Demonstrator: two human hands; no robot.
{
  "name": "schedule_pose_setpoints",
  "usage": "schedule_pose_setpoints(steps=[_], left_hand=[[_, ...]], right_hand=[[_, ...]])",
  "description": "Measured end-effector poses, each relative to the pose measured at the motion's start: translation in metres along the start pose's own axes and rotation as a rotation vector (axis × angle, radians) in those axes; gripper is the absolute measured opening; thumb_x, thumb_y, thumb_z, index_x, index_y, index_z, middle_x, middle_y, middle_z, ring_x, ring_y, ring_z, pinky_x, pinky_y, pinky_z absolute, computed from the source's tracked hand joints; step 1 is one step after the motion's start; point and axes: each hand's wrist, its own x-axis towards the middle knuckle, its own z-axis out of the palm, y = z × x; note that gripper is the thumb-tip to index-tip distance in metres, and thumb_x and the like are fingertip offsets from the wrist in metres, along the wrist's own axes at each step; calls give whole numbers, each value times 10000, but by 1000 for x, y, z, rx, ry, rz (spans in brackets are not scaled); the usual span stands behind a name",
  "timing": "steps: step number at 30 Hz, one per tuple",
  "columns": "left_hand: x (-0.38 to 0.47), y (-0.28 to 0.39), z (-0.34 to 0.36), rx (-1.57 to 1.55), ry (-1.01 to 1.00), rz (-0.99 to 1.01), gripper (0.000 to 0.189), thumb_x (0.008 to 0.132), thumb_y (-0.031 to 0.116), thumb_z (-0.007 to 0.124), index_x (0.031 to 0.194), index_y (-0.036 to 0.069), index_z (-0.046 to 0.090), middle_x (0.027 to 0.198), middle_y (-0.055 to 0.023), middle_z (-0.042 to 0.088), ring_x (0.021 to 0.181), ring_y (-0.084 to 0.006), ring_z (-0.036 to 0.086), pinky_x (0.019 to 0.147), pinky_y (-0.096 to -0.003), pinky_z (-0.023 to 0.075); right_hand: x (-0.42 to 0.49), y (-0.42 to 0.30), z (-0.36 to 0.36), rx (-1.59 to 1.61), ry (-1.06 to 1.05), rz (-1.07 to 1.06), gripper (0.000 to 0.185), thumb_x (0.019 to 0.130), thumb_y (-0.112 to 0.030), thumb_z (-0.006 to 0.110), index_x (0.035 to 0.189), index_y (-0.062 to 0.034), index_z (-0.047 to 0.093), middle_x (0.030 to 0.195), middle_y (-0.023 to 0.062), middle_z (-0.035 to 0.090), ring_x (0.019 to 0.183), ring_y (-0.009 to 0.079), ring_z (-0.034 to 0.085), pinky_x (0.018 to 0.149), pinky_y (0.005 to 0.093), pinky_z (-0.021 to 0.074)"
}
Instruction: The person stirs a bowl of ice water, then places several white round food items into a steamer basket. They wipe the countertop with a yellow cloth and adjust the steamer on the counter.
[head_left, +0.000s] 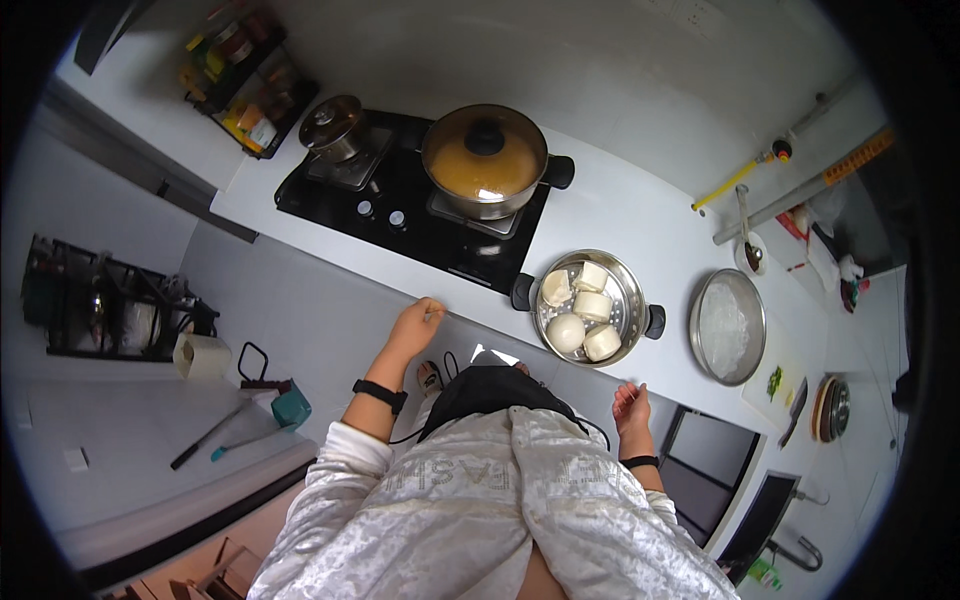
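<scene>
My left hand (418, 327) hangs beside the counter's front edge below the hob, fingers curled in and nothing visible in them. My right hand (631, 409) is by the same edge, lower right of the steamer tray, its fingers loosely bent and apart and the palm bare. Between and beyond both hands, a metal steamer tray (628, 289) with black side handles rests on the counter. Several white steamed buns (592, 306) lie on its perforated base. A large lidded pot (486, 161), its glass lid looking amber, stands on the right burner of the black gas hob (330, 201).
A small lidded saucepan (334, 129) stands on the left burner. Right of the tray are a metal bowl (726, 327) holding something whitish and translucent, a cutting board (757, 394) with chopped greens, and a knife (793, 412). A spice rack (251, 82) is at the back left.
</scene>
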Motion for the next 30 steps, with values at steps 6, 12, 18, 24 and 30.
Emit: schedule_pose_setpoints(steps=[6, 12, 18, 24, 30], left_hand=[[37, -86, -16, 331, -153, -189, 531, 865, 229, 623, 1333, 37, 463, 1272, -232, 557, 1165, -389, 540, 980, -421, 436], [50, -142, -9, 339, -351, -315, 733, 867, 272, 628, 1465, 57, 262, 1312, -287, 504, 1110, -399, 573, 907, -411, 485], [45, -134, -23, 71, -440, -394, 842, 866, 287, 642, 1509, 78, 139, 1370, -290, 450, 691, -271, 646, 551, -353, 536], [52, -111, -47, 46, -357, -518, 834, 871, 258, 633, 1524, 141, 126, 1497, -279, 266, 605, -190, 612, 522, -304, 528], [39, -114, -62, -80, -232, -575, 819, 868, 268, 644, 1509, 104, 161, 1421, -260, 395, 621, -177, 634, 507, -274, 533]], right_hand=[[-48, 24, 37, -113, -125, 12, 425, 986, -476, 403, 1136, -121, 583, 1015, 51, 687, 777, 142, 635, 590, 257, 474], [-56, 27, 93, -289, -134, -243, 402, 1009, -347, 399, 1276, -47, 377, 891, 136, 688, 624, 151, 624, 452, 223, 435], [-24, 32, 109, -412, 23, -492, 188, 965, -175, 406, 1010, 4, 438, 645, 137, 633, 467, 156, 571, 395, 257, 412], [0, 6, 134, -428, 111, -622, 169, 913, -110, 445, 865, 49, 476, 576, 139, 594, 420, 183, 567, 365, 292, 418], [27, -52, 181, -409, 134, -589, 246, 899, -97, 450, 755, 92, 514, 578, 159, 600, 432, 205, 595, 362, 310, 445]])
